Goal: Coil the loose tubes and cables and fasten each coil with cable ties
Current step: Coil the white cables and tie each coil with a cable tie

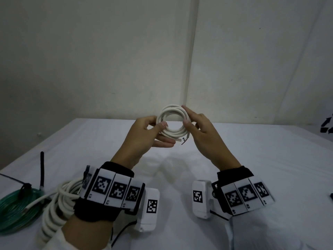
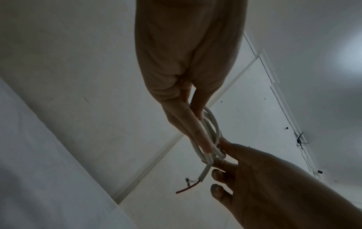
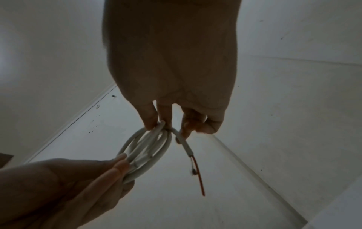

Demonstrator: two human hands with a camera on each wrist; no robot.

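A small coil of white cable (image 1: pixel 172 121) is held up above the white table (image 1: pixel 252 159), between both hands. My left hand (image 1: pixel 153 130) pinches the coil's left side between thumb and fingers. My right hand (image 1: pixel 196 123) pinches its right side. The cable's cut end (image 1: pixel 185 139) sticks out below the coil, with a bare red wire (image 3: pixel 198 178) showing in the right wrist view. In the left wrist view the coil (image 2: pixel 210 131) is seen edge-on between my left fingers (image 2: pixel 197 133) and the right hand (image 2: pixel 254 178).
A green tube coil (image 1: pixel 17 210) with a black tie lies at the table's near left. Beside it lies a bigger coil of thick white tube (image 1: pixel 59 202), partly under my left forearm. A black stick (image 1: pixel 42 168) stands upright there. A wall rises behind the table.
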